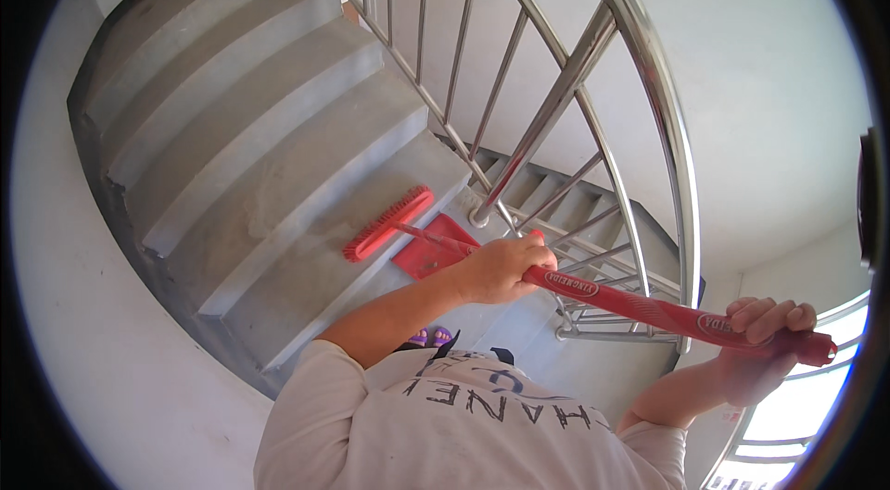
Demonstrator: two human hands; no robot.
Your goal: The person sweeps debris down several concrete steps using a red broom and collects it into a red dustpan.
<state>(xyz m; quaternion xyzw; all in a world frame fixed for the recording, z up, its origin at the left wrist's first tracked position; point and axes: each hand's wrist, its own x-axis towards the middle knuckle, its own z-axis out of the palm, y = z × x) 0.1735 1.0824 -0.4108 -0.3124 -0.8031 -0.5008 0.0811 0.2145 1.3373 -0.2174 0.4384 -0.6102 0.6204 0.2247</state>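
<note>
My left hand [502, 271] is wrapped around the middle of a red broom handle [626, 309]. Higher up, near its capped end, my right hand [768, 326] grips the same handle, which bears printed writing. The red broom head [389, 224] rests with its bristles on the lowest stair tread in view. Just below that tread's edge lies a red dustpan [434, 253], with small dark bits on it. A red tip [537, 235] sticks out beside my left hand; whether it belongs to the dustpan's handle I cannot tell.
Concrete stairs [306, 135] rise to the upper left beside a white wall [90, 323]. A stainless-steel railing [556, 121] stands on the right, with another flight [563, 201] descending beyond it. Purple sandals [441, 335] show on the floor below me. A window [786, 413] is at lower right.
</note>
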